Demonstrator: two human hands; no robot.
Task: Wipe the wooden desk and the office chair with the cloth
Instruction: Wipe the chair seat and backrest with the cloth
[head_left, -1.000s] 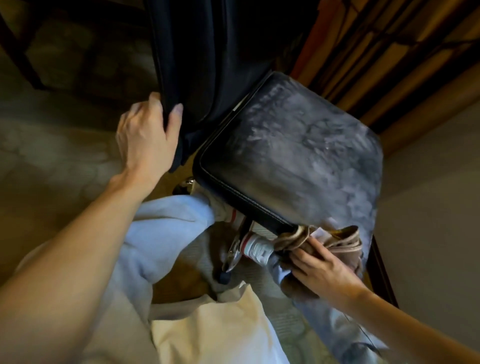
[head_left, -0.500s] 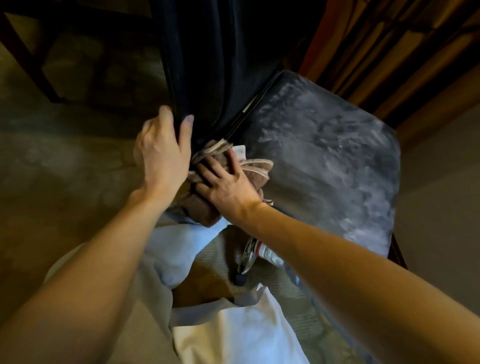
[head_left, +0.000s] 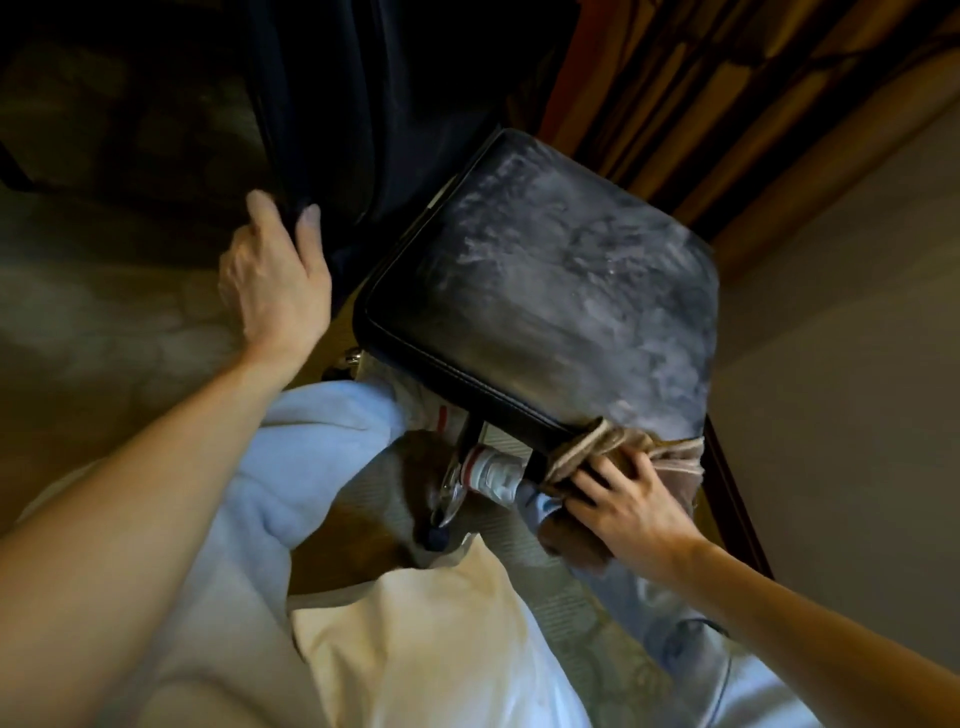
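Both forearms bare up to frame edge; L hand (head_left: 275, 291) & R hand (head_left: 631, 506) bare too, nails short & plain. Trousers (head_left: 311, 467) pale blue, soft-looking fabric w/ thick folds at the L knee; same pale blue on R leg, lower rt. Top (head_left: 441, 649) white-to-cream, loose creased hem. Shoe (head_left: 491, 470) white w/ red & grey marks, prob. a sneaker; 2nd white bit w/ red mark up-left of it, too hidden to tell. Thin dark cord (head_left: 714, 626) lies along R trouser leg
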